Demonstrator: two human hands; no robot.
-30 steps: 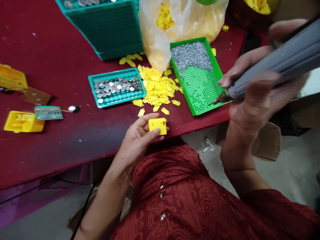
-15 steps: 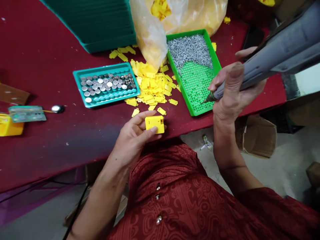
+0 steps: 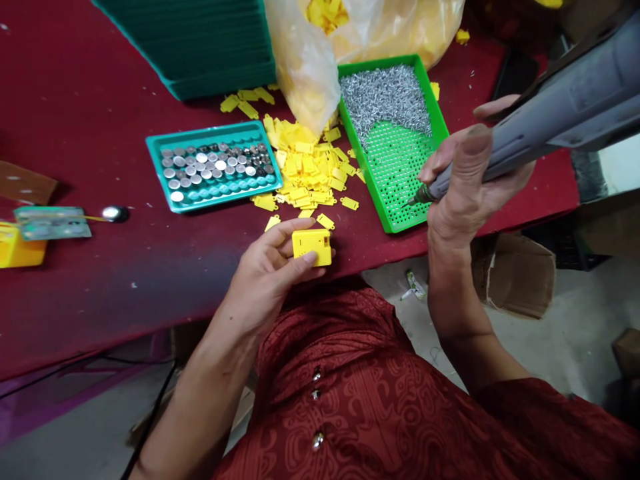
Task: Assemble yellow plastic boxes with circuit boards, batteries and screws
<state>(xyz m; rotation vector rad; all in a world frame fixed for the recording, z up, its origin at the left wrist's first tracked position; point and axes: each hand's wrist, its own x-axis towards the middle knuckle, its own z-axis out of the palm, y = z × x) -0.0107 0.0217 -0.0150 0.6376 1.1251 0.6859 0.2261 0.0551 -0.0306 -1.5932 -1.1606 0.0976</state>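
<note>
The left hand [image 3: 267,265] gripped a yellow case [image 3: 313,243], apparently closed; the right hand [image 3: 457,205] gripped a grey driver [image 3: 540,123], tip at the green tray [image 3: 393,170]; screws [image 3: 385,97] remained loose.

At the front edge of the table [image 3: 75,120], whose red covering [image 3: 125,93] looks matt, we see a yellow square plastic case [image 3: 312,244], smooth and faintly glossy. The long grey power screwdriver [image 3: 540,123] has a satin plastic body and a dull metal tip [image 3: 423,194]. Nearer that edge than the thin, crinkled, translucent plastic bag [image 3: 307,87], we find a bright green perforated plastic tray [image 3: 395,173] of glinting silver metal screws [image 3: 385,97]. The teal moulded plastic tray [image 3: 220,199] has a slight sheen; its round flat silver pieces [image 3: 220,165] look like shiny metal.
</note>
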